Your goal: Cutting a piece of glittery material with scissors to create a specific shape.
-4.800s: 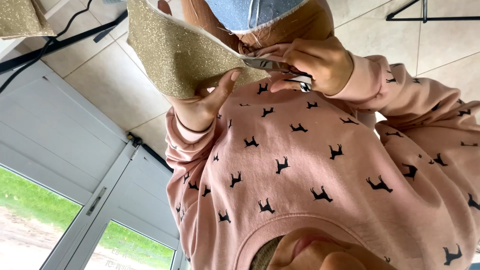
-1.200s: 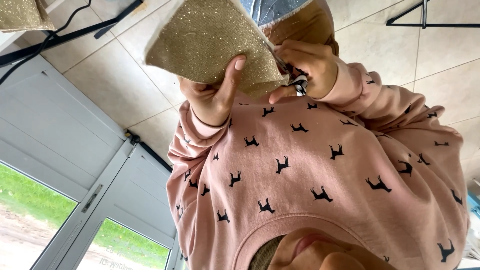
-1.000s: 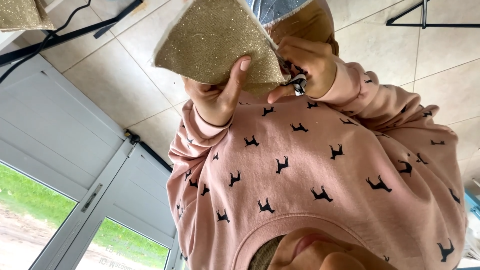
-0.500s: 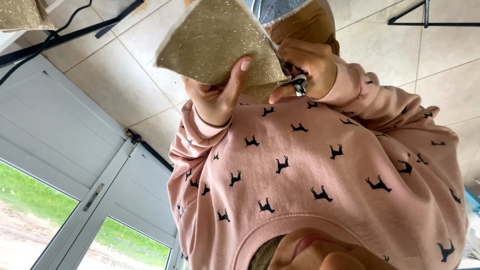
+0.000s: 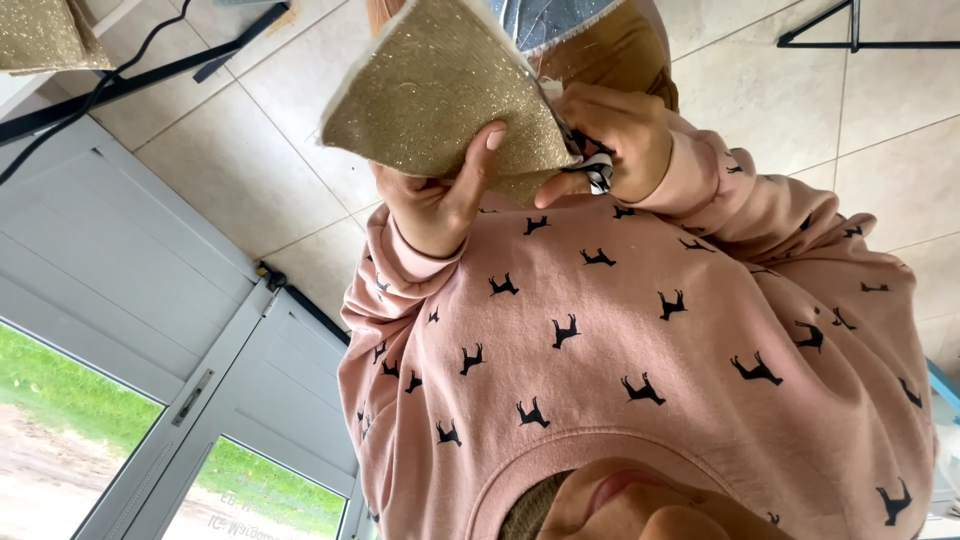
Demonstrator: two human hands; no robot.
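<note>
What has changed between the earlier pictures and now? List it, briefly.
The gold glitter fabric swung in from the upper left and now sits as a bunched wedge in front of the chest. The left hand kept its hold and shifted slightly toward the right hand. The right hand stayed at the fabric's edge, still pinching the small black-and-white striped piece. Nothing was let go.

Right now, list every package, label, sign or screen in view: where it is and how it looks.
Window lettering: bottom left, on the glass pane; a faint, pale short line, seen reversed.
Striped piece: pinched in the right hand at the edge of the gold glitter fabric that the left hand grips; small, black and white, possibly a tag, cannot tell.
No packages or screens.
</note>
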